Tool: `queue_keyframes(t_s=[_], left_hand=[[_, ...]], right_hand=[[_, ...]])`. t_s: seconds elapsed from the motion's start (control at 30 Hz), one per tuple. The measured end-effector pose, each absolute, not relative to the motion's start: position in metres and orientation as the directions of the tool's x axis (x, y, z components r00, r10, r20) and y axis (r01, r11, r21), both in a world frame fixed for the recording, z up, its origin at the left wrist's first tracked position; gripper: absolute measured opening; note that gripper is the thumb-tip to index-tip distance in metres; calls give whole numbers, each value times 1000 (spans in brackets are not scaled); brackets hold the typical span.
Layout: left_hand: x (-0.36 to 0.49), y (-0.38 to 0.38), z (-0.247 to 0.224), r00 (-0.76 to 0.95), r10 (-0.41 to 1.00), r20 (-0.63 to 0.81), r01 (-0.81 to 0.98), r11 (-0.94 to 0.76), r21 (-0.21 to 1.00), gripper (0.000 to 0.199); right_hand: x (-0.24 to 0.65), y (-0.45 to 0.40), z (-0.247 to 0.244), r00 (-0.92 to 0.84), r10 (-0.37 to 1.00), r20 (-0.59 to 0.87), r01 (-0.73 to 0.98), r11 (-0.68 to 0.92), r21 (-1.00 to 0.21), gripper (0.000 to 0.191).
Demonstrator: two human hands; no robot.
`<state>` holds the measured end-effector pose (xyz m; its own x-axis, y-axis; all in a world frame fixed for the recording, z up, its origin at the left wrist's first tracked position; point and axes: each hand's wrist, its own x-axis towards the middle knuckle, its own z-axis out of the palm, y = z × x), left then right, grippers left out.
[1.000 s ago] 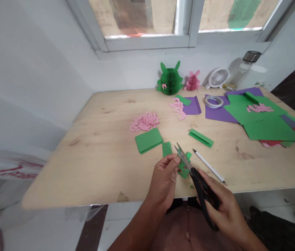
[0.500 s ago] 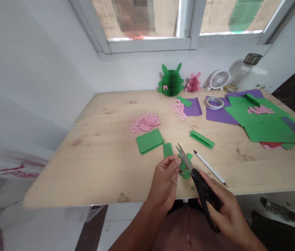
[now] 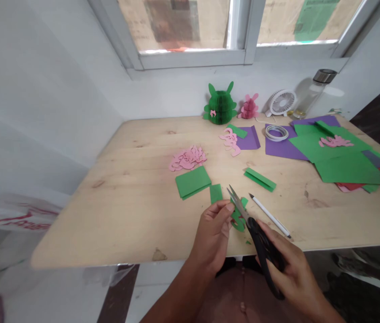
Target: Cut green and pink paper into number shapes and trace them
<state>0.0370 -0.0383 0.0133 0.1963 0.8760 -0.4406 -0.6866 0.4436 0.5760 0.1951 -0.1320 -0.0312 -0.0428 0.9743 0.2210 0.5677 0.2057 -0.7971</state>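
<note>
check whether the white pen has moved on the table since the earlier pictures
No: against the folded green paper strip, the white pen keeps the same spot on the wooden table.

No txt legible. White plastic bag (image 3: 15, 226), L of table (image 3: 109, 215): lg red lettering, creased + blurry, can't make out wording. Brown sheets (image 3: 212, 27) behind window (image 3: 193, 59), beyond table's far edge: faint dark print in spots, too sm. to read.

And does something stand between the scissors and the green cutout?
Nothing visible does: the open scissors in the right hand overlap the green cutout in this view. The left hand has its thumb close beside the blades.
</note>
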Motion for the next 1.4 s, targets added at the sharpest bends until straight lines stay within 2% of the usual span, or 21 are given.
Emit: queue_keyframes(t_s=[0.37, 0.83, 1.0, 1.17, 1.4], left_hand=[[38, -38, 14, 198, 879, -433, -691, 439, 575, 18], [38, -38, 10, 181, 887, -425, -666, 428, 611, 16], [38, -37, 9, 209, 895, -394, -655, 427, 623, 17], [36, -35, 11, 209, 894, -396, -613, 435, 659, 18], [31, -31, 13, 224, 896, -384, -519, 443, 731, 17]], right_hand=[[195, -133, -29, -42, 981, 190, 574, 180, -799, 61], [194, -134, -30, -19, 976, 218, 533, 195, -824, 60], [193, -135, -33, 91, 988, 124, 478, 66, -876, 53], [193, -132, -23, 169, 985, -22, 333, -78, -940, 50], [197, -135, -16, 149, 985, -87, 194, -115, -974, 55]])
